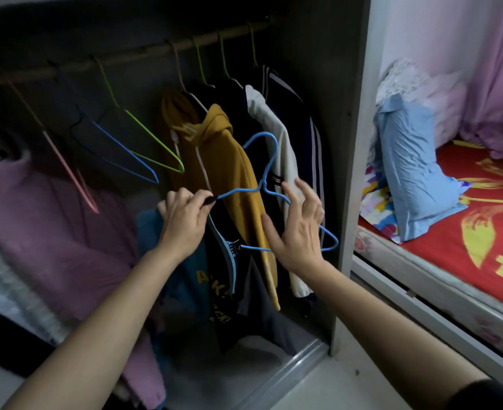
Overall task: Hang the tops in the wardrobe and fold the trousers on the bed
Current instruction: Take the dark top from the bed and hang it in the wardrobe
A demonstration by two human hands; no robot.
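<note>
A dark top with blue trim and yellow lettering (223,291) hangs from my left hand (182,223), which pinches its neckline together with one end of a light-blue wire hanger (266,155). The hanger's left arm is inside the neck opening; its hook points up. My right hand (296,229) is spread open with straight fingers against the hanger's right side. Behind them, a mustard hoodie (229,173), a white top (277,134) and a dark striped jacket (300,113) hang on the wardrobe rail (144,51).
Empty hangers, green (155,143), blue (126,149) and pink (67,170), hang at the rail's left. A purple bundle (52,232) fills the wardrobe's lower left. The wardrobe side panel (353,173) stands right of my hands. Beyond it is a bed with a red sheet (466,232) and blue pillow (413,161).
</note>
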